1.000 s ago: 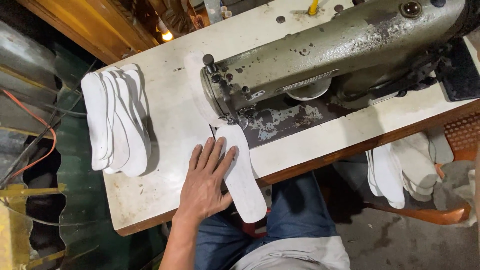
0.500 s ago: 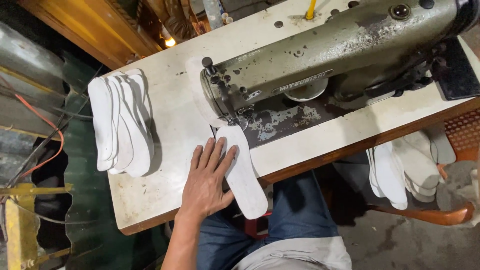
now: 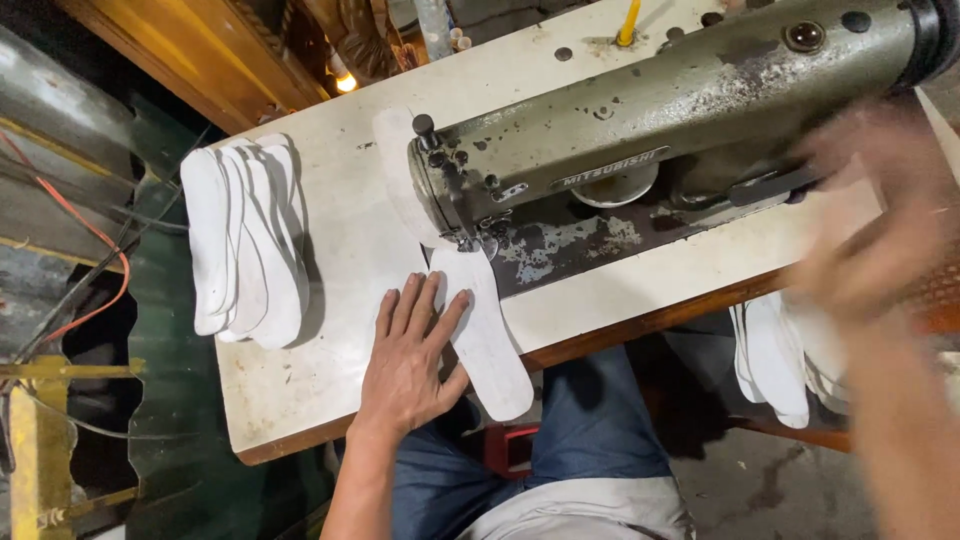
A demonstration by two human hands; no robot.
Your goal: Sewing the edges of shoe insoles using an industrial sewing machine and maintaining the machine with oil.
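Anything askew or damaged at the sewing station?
The sewing machine has worn, chipped paint on its arm and bed. The white insole under the left hand overhangs the table edge. The right hand is too blurred to judge.

One label showed: a narrow nameplate on the front of the sewing machine arm, a slanted grey-green strip with raised pale lettering, just above the round knob. No packages, signs or screens were in view.
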